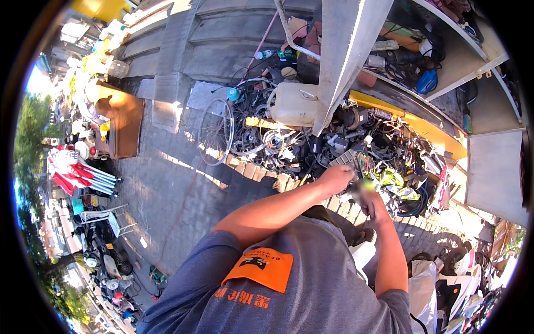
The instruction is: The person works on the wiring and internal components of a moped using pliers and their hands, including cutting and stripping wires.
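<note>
My left hand is closed, its fingers pinched at the end of a small dark part that I cannot make out. Just to the right and a little nearer, my right hand has its fingers curled in. A blurred patch hides most of what it grips. Both hands are close together over the front of a heap of scrap parts, with cables, hoses and dark fittings. Yellow-green material lies in the heap just past my right hand.
Beyond the heap stand a white jerrycan, a metal post and a shelf unit with tools. A bare wheel rim leans left of the heap. A brown cabinet and folded red-and-white parasol are farther left.
</note>
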A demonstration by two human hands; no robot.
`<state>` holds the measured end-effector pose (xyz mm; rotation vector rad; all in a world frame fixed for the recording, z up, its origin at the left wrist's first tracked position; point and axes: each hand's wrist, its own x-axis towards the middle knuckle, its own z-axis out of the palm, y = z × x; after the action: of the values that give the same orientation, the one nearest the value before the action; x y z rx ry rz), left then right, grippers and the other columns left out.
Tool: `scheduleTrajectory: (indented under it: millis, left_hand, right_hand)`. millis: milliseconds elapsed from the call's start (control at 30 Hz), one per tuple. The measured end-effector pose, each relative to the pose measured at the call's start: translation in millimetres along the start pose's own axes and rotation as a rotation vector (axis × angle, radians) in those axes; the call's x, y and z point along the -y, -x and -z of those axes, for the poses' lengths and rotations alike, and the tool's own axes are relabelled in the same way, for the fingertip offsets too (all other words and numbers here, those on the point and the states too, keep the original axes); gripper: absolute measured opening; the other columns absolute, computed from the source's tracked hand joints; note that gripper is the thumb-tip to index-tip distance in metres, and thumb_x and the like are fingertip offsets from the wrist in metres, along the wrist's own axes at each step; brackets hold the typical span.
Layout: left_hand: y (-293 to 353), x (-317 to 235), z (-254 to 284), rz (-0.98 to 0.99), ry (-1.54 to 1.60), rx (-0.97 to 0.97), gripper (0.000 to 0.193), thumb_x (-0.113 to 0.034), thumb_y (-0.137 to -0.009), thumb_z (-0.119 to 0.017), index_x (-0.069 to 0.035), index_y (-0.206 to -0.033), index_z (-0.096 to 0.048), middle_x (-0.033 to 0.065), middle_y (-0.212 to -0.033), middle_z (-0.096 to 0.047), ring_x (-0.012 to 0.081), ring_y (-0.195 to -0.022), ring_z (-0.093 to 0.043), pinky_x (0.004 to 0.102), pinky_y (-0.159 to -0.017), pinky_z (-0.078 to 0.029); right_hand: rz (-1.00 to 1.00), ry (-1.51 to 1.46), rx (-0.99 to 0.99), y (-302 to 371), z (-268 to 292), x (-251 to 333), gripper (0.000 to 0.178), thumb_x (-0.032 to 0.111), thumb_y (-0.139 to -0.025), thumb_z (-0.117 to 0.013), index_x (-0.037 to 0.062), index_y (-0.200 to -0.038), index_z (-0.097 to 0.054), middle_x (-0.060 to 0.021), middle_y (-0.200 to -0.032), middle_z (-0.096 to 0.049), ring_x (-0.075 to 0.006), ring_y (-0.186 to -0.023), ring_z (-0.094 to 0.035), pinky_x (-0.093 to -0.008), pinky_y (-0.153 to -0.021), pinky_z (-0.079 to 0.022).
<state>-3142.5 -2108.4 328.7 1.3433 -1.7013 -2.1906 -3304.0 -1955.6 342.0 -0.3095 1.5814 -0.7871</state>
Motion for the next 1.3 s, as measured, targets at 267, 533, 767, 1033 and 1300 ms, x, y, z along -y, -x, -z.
scheduleTrajectory:
  millis: [267,533,767,1033,1300]
  left_hand:
    - [-34.4,-80.5,-39.4,0.017,0.755,0.118,0.024,-0.019,-0.11,-0.061,0.0,-0.12,-0.071,0.0076,-0.097,-0.069,0.0206,-0.087,-0.067,0.0383,-0.083,-0.059]
    - [50.3,-101.4,15.8,-0.19,0.957,-0.083,0.021,-0.023,-0.111,-0.065,-0.007,-0.125,-0.067,0.002,-0.106,-0.068,0.018,-0.106,-0.066,0.04,-0.108,-0.052]
    - [85.7,-88.7,36.4,-0.222,0.811,-0.055,0.022,-0.025,-0.111,-0.063,-0.006,-0.12,-0.071,0.0008,-0.097,-0.068,0.0144,-0.092,-0.063,0.0318,-0.084,-0.049]
    - [105.7,-71.6,41.1,-0.111,0.833,-0.057,0.022,-0.023,-0.109,-0.065,-0.002,-0.115,-0.072,0.0017,-0.09,-0.07,0.0152,-0.083,-0.068,0.0301,-0.078,-0.055]
    - [115.2,-55.2,49.3,-0.079,0.825,-0.083,0.019,-0.018,-0.108,-0.066,-0.001,-0.115,-0.073,0.0043,-0.091,-0.07,0.0156,-0.084,-0.069,0.0301,-0.076,-0.059]
  right_hand:
    - [0.375,-0.074,-0.382,19.4,85.2,48.0,0.042,0.045,-0.109,-0.064,0.0142,-0.083,-0.054,0.0073,-0.063,-0.042,-0.0049,-0.051,-0.033,-0.0257,-0.046,-0.025]
    - [0.357,0.221,-0.192,73.8,-19.2,25.7,0.048,0.049,-0.102,-0.072,0.0013,-0.104,-0.064,-0.0037,-0.077,-0.057,-0.016,-0.074,-0.051,-0.0353,-0.07,-0.045]
    - [0.409,0.29,0.04,76.9,-44.8,40.5,0.069,0.068,-0.102,-0.062,0.0002,-0.117,-0.064,-0.0147,-0.098,-0.07,-0.0256,-0.093,-0.064,-0.0414,-0.087,-0.052]
    - [0.363,0.065,0.228,65.2,-45.2,52.3,0.077,0.068,-0.103,-0.063,0.0002,-0.14,-0.063,-0.0075,-0.112,-0.07,-0.0188,-0.106,-0.059,-0.0368,-0.094,-0.05]
    - [0.349,0.217,0.068,74.6,-54.1,38.8,0.06,0.059,-0.1,-0.074,-0.0014,-0.101,-0.07,-0.0007,-0.078,-0.064,-0.0124,-0.076,-0.052,-0.0346,-0.071,-0.047]
